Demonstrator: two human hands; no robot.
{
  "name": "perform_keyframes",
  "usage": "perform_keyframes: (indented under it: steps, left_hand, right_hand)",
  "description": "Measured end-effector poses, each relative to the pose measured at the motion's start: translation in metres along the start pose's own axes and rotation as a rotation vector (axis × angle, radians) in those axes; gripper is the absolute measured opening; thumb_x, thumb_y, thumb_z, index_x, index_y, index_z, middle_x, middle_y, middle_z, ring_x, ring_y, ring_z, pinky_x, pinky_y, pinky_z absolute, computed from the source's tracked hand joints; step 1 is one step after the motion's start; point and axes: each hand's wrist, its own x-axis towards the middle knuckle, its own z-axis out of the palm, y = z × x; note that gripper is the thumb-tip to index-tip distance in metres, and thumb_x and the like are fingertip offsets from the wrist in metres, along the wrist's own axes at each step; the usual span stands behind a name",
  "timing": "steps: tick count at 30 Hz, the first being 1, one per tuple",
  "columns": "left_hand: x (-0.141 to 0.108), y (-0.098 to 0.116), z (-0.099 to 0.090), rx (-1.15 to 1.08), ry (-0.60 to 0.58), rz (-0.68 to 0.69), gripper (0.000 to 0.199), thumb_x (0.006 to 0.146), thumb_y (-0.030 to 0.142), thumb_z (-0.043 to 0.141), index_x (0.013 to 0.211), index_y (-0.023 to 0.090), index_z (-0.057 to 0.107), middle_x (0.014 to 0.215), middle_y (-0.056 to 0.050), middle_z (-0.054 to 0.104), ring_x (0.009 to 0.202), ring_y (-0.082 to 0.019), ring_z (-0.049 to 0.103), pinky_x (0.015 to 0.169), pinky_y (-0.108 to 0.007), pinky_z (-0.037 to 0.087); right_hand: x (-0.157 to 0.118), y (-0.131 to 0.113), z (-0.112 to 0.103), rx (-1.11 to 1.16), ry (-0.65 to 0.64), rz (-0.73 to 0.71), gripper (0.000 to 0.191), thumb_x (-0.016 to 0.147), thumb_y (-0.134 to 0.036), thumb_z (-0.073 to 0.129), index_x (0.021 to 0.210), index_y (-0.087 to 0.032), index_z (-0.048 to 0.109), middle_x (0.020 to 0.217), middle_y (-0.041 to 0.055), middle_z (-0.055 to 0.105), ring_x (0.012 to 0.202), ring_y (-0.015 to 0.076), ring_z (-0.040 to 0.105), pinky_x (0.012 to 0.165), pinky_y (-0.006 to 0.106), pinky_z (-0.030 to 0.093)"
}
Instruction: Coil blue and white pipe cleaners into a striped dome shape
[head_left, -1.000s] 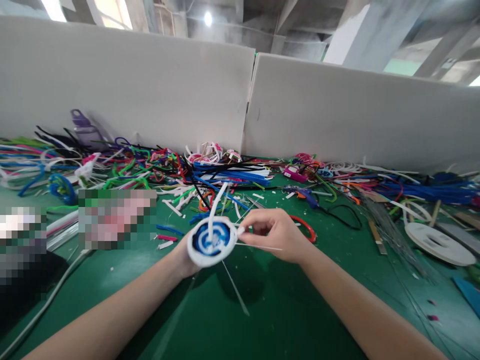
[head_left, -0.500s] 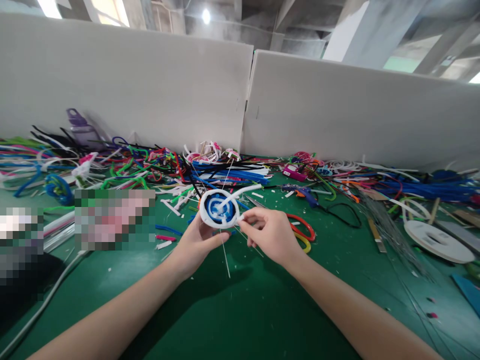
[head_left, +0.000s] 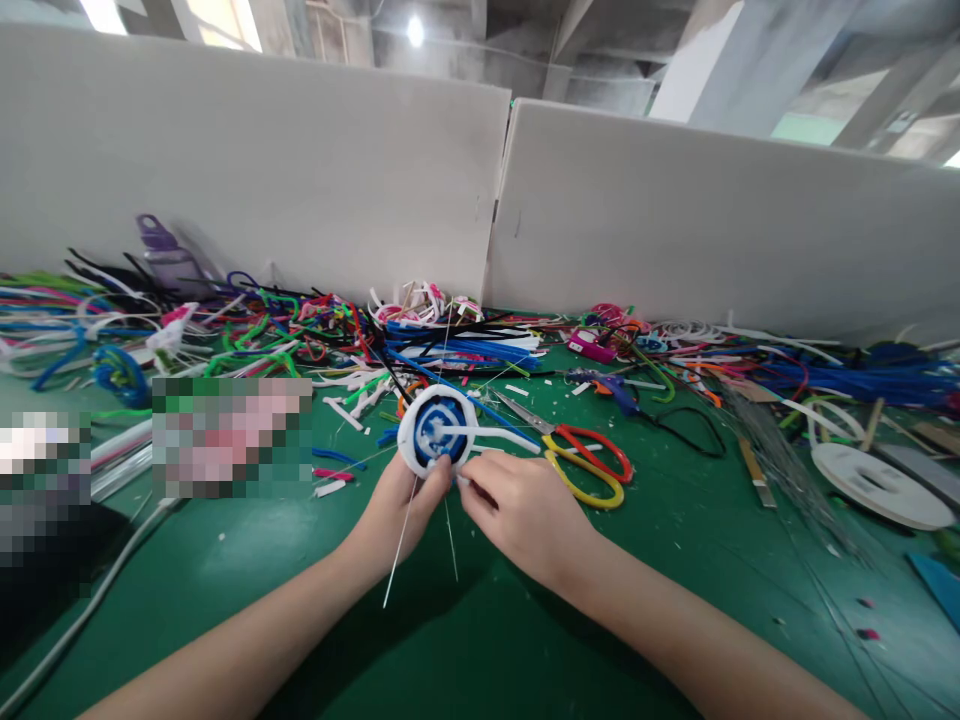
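Holding blue-and-white disc (head_left: 436,428), left fingers (head_left: 435,487) clamped on it, right fingers (head_left: 486,472) pinching its edge.

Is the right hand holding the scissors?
No, the scissors lie on the green table, while the right hand is at the blue-and-white disc.

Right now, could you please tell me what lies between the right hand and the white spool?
In the head view, from the right hand to the white spool: scissors with red and yellow handles, a narrow tan strip, then thin strands.
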Motion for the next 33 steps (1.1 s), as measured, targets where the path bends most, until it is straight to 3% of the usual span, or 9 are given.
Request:
perform_keyframes:
  steps: [4, 9, 14, 17, 20, 23, 26, 30, 33]
  left_hand:
    - [0.003, 0.000, -0.001, 0.130, 0.029, 0.014, 0.020, 0.075, 0.026, 0.063, 0.094, 0.020, 0.063, 0.071, -0.001, 0.060, 0.086, -0.022, 0.054, 0.072, -0.029, 0.041]
    - [0.006, 0.007, -0.003, 0.231, 0.035, 0.028, 0.012, 0.076, 0.023, 0.059, 0.087, 0.019, 0.062, 0.066, 0.001, 0.058, 0.074, -0.019, 0.054, 0.067, -0.027, 0.041]
    - [0.007, 0.010, -0.003, 0.210, 0.048, 0.019, 0.006, 0.072, 0.023, 0.062, 0.075, 0.018, 0.060, 0.069, 0.001, 0.061, 0.068, -0.017, 0.053, 0.064, -0.027, 0.041]
    - [0.007, 0.012, -0.003, 0.209, 0.044, 0.062, 0.014, 0.069, 0.020, 0.065, 0.083, 0.017, 0.062, 0.082, -0.002, 0.065, 0.076, -0.019, 0.056, 0.071, -0.028, 0.042]
    - [0.005, 0.014, -0.004, 0.255, -0.049, 0.062, 0.020, 0.072, 0.022, 0.064, 0.090, 0.017, 0.062, 0.086, -0.003, 0.066, 0.080, -0.020, 0.056, 0.073, -0.029, 0.043]
    - [0.003, 0.017, -0.008, 0.273, -0.179, 0.023, 0.015, 0.079, 0.031, 0.057, 0.082, 0.017, 0.061, 0.069, -0.001, 0.061, 0.069, -0.018, 0.054, 0.065, -0.027, 0.043]
    - [0.003, 0.017, -0.014, 0.189, -0.272, 0.052, 0.021, 0.083, 0.036, 0.053, 0.081, 0.016, 0.060, 0.064, 0.001, 0.056, 0.062, -0.014, 0.051, 0.062, -0.026, 0.043]
    - [0.007, 0.008, -0.019, 0.000, -0.305, 0.115, 0.033, 0.087, 0.038, 0.049, 0.110, 0.018, 0.060, 0.091, -0.005, 0.065, 0.085, -0.019, 0.057, 0.079, -0.032, 0.044]
    - [0.009, 0.002, -0.017, -0.013, -0.291, 0.102, 0.037, 0.087, 0.038, 0.050, 0.119, 0.022, 0.057, 0.114, -0.006, 0.063, 0.107, -0.024, 0.053, 0.093, -0.034, 0.040]
  right_hand:
    - [-0.002, -0.001, -0.003, -0.249, 0.036, -0.202, 0.025, 0.087, -0.008, 0.041, 0.069, -0.013, 0.058, 0.062, 0.0024, 0.054, 0.053, 0.0131, 0.048, 0.046, 0.028, 0.027]
    - [0.000, 0.000, -0.006, -0.340, 0.174, -0.374, 0.023, 0.088, -0.006, 0.041, 0.083, -0.008, 0.063, 0.065, 0.0041, 0.058, 0.056, 0.0152, 0.051, 0.047, 0.029, 0.030]
    - [0.004, 0.002, -0.007, -0.385, 0.121, -0.422, 0.020, 0.086, -0.005, 0.044, 0.078, -0.010, 0.062, 0.063, 0.0026, 0.055, 0.057, 0.0155, 0.050, 0.048, 0.030, 0.031]
    - [0.007, 0.005, -0.012, -0.363, 0.063, -0.458, 0.025, 0.088, -0.006, 0.042, 0.072, -0.012, 0.060, 0.063, 0.0023, 0.055, 0.057, 0.0149, 0.049, 0.049, 0.029, 0.031]
    - [0.010, 0.011, -0.019, -0.280, -0.001, -0.510, 0.026, 0.090, -0.008, 0.040, 0.076, -0.012, 0.062, 0.067, 0.0025, 0.059, 0.062, 0.0151, 0.052, 0.053, 0.029, 0.034]
    - [0.011, 0.016, -0.024, -0.111, -0.073, -0.446, 0.022, 0.092, -0.015, 0.042, 0.086, -0.013, 0.063, 0.075, 0.0032, 0.063, 0.068, 0.0147, 0.055, 0.057, 0.028, 0.036]
    - [0.012, 0.019, -0.029, 0.152, -0.130, -0.266, 0.018, 0.092, -0.022, 0.047, 0.088, -0.016, 0.064, 0.083, 0.0029, 0.065, 0.073, 0.0131, 0.057, 0.063, 0.025, 0.040]
    - [0.014, 0.016, -0.035, 0.484, -0.081, -0.077, 0.010, 0.087, -0.019, 0.055, 0.085, -0.016, 0.065, 0.086, 0.0017, 0.067, 0.080, 0.0111, 0.059, 0.072, 0.022, 0.042]
    - [0.015, 0.011, -0.039, 0.651, -0.057, 0.008, 0.007, 0.084, -0.019, 0.060, 0.082, -0.016, 0.067, 0.078, 0.0009, 0.066, 0.072, 0.0098, 0.058, 0.066, 0.021, 0.043]
